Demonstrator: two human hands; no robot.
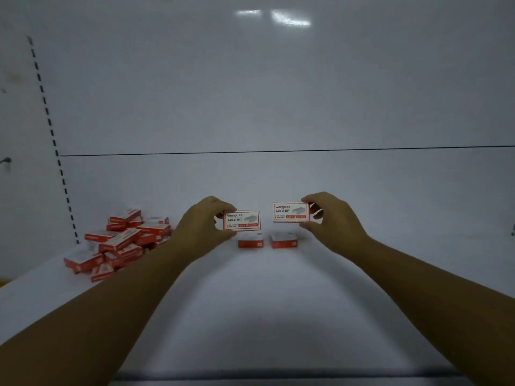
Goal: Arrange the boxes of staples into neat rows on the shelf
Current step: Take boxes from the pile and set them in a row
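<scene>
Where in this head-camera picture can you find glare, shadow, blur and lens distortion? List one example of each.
Head view: glare shows as two bright patches on the back panel; shadow darkens the shelf toward its front edge; the pile of boxes at left is soft, while print on the left-hand box and right-hand box is sharper; the slotted upright curves, a wide-angle effect.

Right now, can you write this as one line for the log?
left hand: pinches left box | right hand: pinches right box | shelf: two placed boxes side by side, small gap | pile: jumbled, far left
</scene>
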